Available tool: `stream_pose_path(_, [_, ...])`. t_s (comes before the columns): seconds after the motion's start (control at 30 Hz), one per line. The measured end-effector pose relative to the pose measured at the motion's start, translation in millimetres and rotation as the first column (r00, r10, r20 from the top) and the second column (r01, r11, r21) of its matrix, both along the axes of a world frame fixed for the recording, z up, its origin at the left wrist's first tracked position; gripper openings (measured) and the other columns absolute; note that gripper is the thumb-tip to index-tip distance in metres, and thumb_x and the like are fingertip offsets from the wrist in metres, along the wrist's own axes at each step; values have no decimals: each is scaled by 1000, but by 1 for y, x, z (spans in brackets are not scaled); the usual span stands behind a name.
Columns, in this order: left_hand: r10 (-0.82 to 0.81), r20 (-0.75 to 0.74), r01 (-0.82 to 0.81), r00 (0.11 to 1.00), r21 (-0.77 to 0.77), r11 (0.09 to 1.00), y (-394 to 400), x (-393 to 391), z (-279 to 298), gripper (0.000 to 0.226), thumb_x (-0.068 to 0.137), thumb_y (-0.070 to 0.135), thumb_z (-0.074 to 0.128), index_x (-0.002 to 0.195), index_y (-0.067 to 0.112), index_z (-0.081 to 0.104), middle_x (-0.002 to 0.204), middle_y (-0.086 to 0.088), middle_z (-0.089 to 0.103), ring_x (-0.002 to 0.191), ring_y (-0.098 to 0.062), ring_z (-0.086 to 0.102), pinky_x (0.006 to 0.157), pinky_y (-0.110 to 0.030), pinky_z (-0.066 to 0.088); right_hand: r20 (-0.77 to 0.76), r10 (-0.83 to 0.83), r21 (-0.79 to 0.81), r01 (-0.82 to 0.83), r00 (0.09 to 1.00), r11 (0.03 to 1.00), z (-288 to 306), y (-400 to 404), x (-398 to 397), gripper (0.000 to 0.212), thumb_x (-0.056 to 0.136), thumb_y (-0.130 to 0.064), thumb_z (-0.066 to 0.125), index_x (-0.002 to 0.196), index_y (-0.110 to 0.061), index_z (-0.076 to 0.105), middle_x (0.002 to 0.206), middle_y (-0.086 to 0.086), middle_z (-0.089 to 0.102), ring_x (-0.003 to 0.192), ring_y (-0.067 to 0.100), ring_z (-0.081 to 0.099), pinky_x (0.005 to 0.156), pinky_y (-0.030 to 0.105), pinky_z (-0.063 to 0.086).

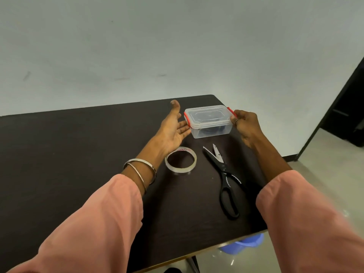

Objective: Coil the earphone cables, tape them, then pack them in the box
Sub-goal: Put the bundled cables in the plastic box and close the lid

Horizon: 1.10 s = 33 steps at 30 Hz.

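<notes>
My left hand (173, 127) lay flat-fingered, palm up, just touching the red clip on the box (209, 122). The lidded box sat on the table (69, 144) with dark coils inside. My right hand (246, 126) pinched its right clip.

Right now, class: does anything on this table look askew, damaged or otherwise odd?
Only one thing: the scissors lie with their blades open, tips toward the box. The box lid is on, something dark shows inside, and the tape roll lies flat. Nothing looks spilled or damaged.
</notes>
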State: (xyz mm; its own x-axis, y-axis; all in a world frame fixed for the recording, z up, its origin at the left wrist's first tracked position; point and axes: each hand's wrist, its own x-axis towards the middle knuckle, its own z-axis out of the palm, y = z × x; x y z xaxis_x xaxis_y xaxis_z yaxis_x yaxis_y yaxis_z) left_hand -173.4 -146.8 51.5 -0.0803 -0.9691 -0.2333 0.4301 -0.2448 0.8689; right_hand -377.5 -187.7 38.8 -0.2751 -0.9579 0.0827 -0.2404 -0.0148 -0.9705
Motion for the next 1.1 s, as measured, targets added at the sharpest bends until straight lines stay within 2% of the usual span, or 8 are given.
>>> stream_pose_path(0.13, [-6, 134, 12, 991, -46, 999, 4, 1, 1, 67, 91, 51, 52, 142, 9, 39, 148, -18, 40, 133, -33, 44, 106, -40, 41, 51, -46, 46, 44, 998, 998, -6, 4, -5, 51, 92, -17, 62, 139, -5, 44, 136, 8, 54, 120, 24, 54, 107, 37, 41])
stream_pose_path(0.2, [15, 365, 23, 931, -101, 995, 8, 8, -3, 73, 89, 49, 56, 147, 11, 32, 154, -13, 33, 138, -32, 37, 112, -43, 37, -55, -132, 46, 134, 990, 990, -7, 11, -6, 54, 91, -24, 63, 139, -9, 44, 137, 10, 54, 124, 28, 52, 108, 37, 39])
stream_pose_path(0.33, [-6, 829, 260, 560, -170, 950, 25, 32, -14, 86, 81, 46, 71, 150, 18, 28, 151, -7, 38, 137, -24, 39, 111, -40, 36, -344, -194, 0, 207, 919, 978, -9, 45, -5, 37, 86, -32, 68, 109, -4, 65, 114, 17, 66, 108, 35, 60, 97, 46, 48])
stream_pose_path(0.47, [-107, 970, 417, 217, 7, 909, 45, 51, -28, 104, 72, 49, 77, 153, 19, 18, 153, -9, 34, 138, -28, 37, 112, -40, 34, -628, 130, 302, 86, 767, 949, -22, 87, 13, 65, 64, -71, 69, 85, -10, 66, 88, 11, 67, 87, 30, 63, 80, 44, 54])
stream_pose_path(0.53, [-43, 991, 412, 129, -14, 911, 53, 53, -40, 113, 65, 54, 81, 153, 20, 19, 153, -10, 34, 139, -29, 33, 113, -45, 32, -729, 189, 346, 116, 658, 931, -30, 99, 25, 70, 56, -76, 70, 84, -12, 61, 91, 8, 64, 91, 30, 62, 79, 44, 54])
stream_pose_path(0.63, [104, 985, 338, 140, -146, 930, 65, 47, -52, 107, 65, 48, 82, 151, 19, 26, 148, -9, 42, 137, -30, 34, 111, -46, 33, -772, 128, 250, 112, 622, 962, -39, 107, 37, 52, 71, -56, 74, 90, -10, 60, 97, 11, 63, 91, 30, 61, 78, 40, 52])
stream_pose_path(0.9, [244, 904, 232, 351, -336, 913, 83, 11, -56, 100, 65, 40, 84, 147, 11, 33, 135, -11, 49, 127, -26, 45, 108, -39, 38, -635, 48, 169, 78, 771, 983, -28, 105, 22, 34, 73, -33, 81, 83, -4, 67, 81, 13, 64, 76, 29, 62, 64, 33, 46])
stream_pose_path(1.1, [270, 877, 240, 398, -384, 892, 80, -40, -58, 99, 70, 46, 80, 146, 5, 32, 135, -10, 50, 127, -26, 45, 106, -38, 39, -598, -105, 59, 174, 795, 983, -12, 101, -16, 33, 74, -28, 80, 89, 0, 73, 78, 15, 68, 75, 31, 64, 77, 46, 56])
